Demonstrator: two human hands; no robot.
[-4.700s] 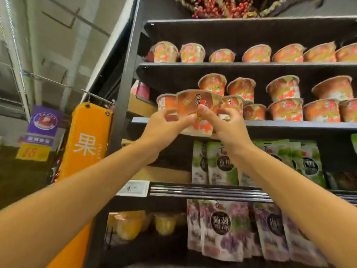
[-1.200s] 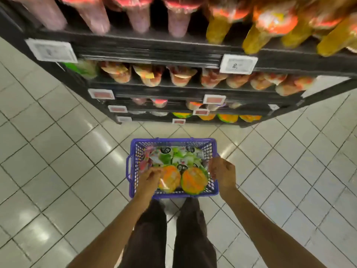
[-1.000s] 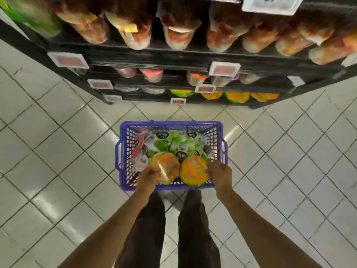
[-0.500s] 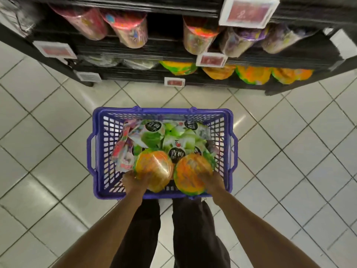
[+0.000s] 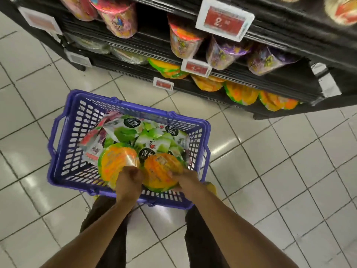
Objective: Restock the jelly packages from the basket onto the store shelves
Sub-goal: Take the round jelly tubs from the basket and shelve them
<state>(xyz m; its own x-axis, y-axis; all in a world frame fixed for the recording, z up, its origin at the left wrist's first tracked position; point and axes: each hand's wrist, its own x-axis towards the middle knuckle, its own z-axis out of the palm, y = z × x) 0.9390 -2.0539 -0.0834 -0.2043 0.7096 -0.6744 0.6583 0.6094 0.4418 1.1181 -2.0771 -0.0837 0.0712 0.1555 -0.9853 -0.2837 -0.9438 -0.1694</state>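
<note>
A purple plastic basket [image 5: 63, 151] stands on the tiled floor in front of my legs. It holds several green-and-white jelly pouches [image 5: 133, 132] and two round orange jelly cups with green rims. My left hand [image 5: 128, 180] grips the near edge of the left orange cup [image 5: 116, 161]. My right hand [image 5: 185, 180] grips the right orange cup [image 5: 160, 169] from its right side. Both cups lie lid-up at the near end of the basket, side by side.
Black store shelves [image 5: 270, 35] run across the top, with jelly cups lying on them and red price tags [image 5: 224, 22] on their edges. The lowest shelf holds orange-and-green cups [image 5: 239, 93]. White floor tiles surround the basket.
Earlier I was placing a cup on a high shelf. Since then I have bent down to the basket, and both hands have closed on the two orange cups. The view has come closer.
</note>
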